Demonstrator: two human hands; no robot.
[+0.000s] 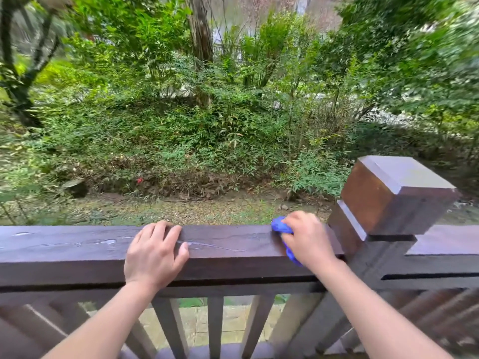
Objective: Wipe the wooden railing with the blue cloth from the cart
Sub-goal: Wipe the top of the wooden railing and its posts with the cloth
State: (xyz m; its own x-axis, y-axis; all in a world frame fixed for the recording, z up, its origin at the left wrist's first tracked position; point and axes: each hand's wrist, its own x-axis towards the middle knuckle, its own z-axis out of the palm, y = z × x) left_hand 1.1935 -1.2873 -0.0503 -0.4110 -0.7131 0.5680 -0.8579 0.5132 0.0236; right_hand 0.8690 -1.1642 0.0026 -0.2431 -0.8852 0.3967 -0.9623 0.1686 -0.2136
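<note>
A dark brown wooden railing (64,250) runs across the view, its flat top wet with streaks of water. My left hand (155,252) rests flat on the top of the rail near the middle, fingers spread, holding nothing. My right hand (307,238) presses a bunched blue cloth (279,226) onto the rail's top near its right end, close to the post. Most of the cloth is hidden under the hand; bits stick out at the far side and the near edge. The cart is out of view.
A square wooden post (394,195) with a capped top stands just right of my right hand, and the railing continues beyond it (445,242). Vertical balusters (215,325) hang below the rail. Shrubs, trees and a gravel path lie beyond.
</note>
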